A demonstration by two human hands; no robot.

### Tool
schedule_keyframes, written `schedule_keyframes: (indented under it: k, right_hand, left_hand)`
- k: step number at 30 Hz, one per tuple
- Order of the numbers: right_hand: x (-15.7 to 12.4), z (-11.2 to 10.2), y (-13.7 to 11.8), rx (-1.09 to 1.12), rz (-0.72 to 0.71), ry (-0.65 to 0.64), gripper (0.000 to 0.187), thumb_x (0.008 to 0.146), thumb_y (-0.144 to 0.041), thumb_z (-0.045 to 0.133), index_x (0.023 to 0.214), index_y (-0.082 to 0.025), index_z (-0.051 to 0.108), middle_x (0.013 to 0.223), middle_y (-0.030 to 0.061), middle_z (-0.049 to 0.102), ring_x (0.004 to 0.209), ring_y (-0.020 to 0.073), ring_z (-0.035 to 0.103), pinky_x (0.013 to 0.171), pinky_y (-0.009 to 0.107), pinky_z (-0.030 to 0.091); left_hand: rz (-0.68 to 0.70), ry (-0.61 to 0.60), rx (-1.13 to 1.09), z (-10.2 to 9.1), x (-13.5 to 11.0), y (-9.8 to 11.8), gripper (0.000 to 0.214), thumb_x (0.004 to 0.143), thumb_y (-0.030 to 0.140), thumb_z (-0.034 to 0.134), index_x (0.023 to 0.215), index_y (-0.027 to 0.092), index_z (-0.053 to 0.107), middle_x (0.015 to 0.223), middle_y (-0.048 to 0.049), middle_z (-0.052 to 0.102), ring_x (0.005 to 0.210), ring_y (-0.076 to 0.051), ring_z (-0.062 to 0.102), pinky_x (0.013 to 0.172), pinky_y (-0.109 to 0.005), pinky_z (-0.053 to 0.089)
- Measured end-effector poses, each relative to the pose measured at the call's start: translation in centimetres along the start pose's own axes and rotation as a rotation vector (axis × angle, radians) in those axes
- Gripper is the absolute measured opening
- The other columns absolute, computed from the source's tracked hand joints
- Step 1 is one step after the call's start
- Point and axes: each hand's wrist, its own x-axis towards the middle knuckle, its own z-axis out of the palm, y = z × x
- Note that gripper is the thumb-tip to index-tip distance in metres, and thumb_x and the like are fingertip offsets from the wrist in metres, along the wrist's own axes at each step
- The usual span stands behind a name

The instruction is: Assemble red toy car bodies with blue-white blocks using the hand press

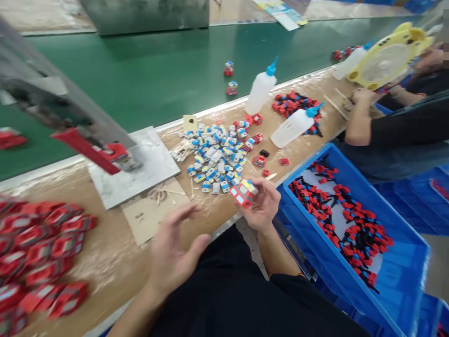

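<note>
My right hand (264, 202) is closed on a small red toy car body (243, 193) with a white and yellow top, held just above the table's front edge. My left hand (173, 250) hovers open over the edge, fingers spread, with nothing in it. Just beyond the hands lies a heap of several small blue and white toy parts (218, 157). Rows of red toy shells (38, 252) lie at the left. A small press with a red part (112, 152) stands on a grey plate (140, 168).
A blue bin (396, 262) with several red and black parts sits at my right. Two squeeze bottles (261, 89) (294, 126) with blue nozzles lie by a red parts pile (293, 103). A green conveyor belt (157, 70) carries two toy cars. Another person's arm (361, 121) works at the right.
</note>
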Motion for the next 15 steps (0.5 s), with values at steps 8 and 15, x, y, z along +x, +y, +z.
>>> schedule_keyframes:
  k: [8,15]
  right_hand:
    - [-1.6,7.0,-3.0,0.188,-0.088,-0.194,0.065,0.096,-0.047,0.074,0.153,-0.046,0.040,0.127,0.0085,0.058,0.118,0.0313,0.071,0.093,0.056,0.069]
    - [1.8,6.6,-3.6,0.436,0.127,-0.700,0.048,0.107,-0.059,0.055,0.145,-0.031,0.064,0.122,0.0110,0.072,0.104,0.0249,0.073,0.080,0.038,0.066]
  left_hand:
    - [0.041,0.133,-0.234,0.8,-0.2,-0.8,0.049,0.097,0.043,0.082,0.137,0.023,0.063,0.119,-0.0097,0.079,0.103,-0.022,0.082,0.087,-0.029,0.067]
    - [0.286,0.029,0.099,-4.7,-1.9,-1.4,0.064,0.096,0.041,0.083,0.151,0.023,0.059,0.130,-0.0158,0.077,0.120,-0.028,0.078,0.103,-0.041,0.067]
